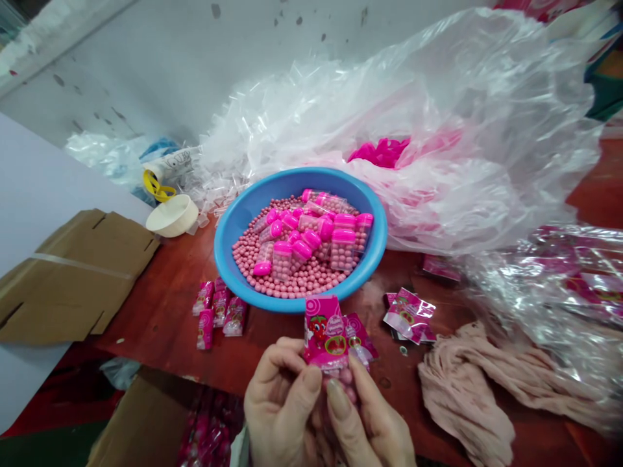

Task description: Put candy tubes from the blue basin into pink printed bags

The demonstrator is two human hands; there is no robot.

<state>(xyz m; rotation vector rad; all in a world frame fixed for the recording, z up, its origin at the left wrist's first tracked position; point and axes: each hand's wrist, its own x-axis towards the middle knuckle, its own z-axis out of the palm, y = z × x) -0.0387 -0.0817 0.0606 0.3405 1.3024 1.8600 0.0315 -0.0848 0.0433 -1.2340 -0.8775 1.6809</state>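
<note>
Pinched between the fingers of my left hand [282,402] is a pink printed wrapper sleeve [324,331] with a strawberry picture. My right hand [367,418] grips a small candy bottle [344,376] of pink balls, just under the sleeve. The sleeve covers part of the bottle, and my fingers hide most of the rest. Behind them another pink wrapper [359,337] lies on the table. Beyond my hands stands a blue basin [226,259] of loose pink candy balls, with several pink-capped clear bottles [343,246] lying on top.
Several wrapped bottles [219,306] lie left of the basin, loose wrappers [409,314] right of it. A pink cloth [467,389] and shiny plastic [545,285] are at the right. Large plastic bags [438,84] fill the back. Flattened cardboard [73,279] and a tape roll [172,215] sit left.
</note>
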